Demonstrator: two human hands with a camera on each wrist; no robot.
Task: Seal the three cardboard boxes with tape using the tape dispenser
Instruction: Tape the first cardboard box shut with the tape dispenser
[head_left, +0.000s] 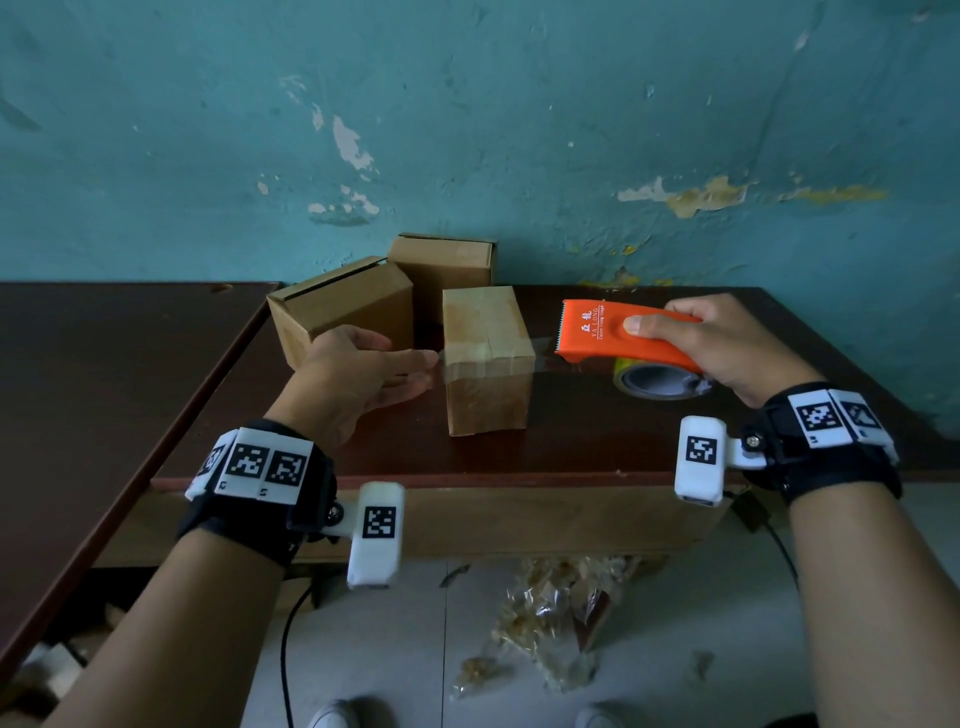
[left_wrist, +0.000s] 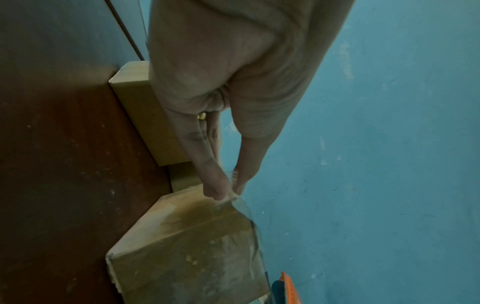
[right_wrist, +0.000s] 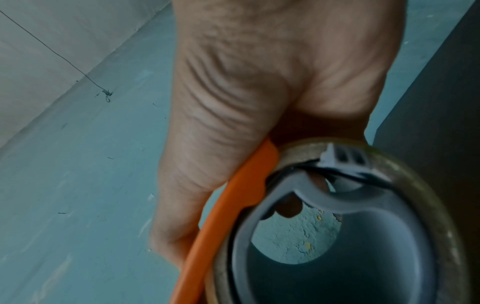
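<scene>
Three cardboard boxes stand on the brown table (head_left: 597, 441). The near box (head_left: 488, 364) (left_wrist: 197, 242) has clear tape across its top and sides. My left hand (head_left: 428, 364) (left_wrist: 231, 195) is at this box's left edge, thumb and forefinger pinching the loose tape end (left_wrist: 240, 202). My right hand (head_left: 675, 332) (right_wrist: 233, 133) grips the orange tape dispenser (head_left: 618, 332) (right_wrist: 233, 205) to the right of the box, toothed blade toward it. The tape roll (head_left: 660, 379) (right_wrist: 389, 185) sits under it. A clear strip (head_left: 550, 361) runs from box to dispenser. The left box (head_left: 337, 306) and back box (head_left: 447, 265) show open seams.
A teal wall (head_left: 519, 130) rises right behind the boxes. A second dark table (head_left: 104, 364) adjoins on the left. The table's front edge (head_left: 467, 480) is near my wrists. Crumpled plastic scraps (head_left: 561, 608) lie on the floor below.
</scene>
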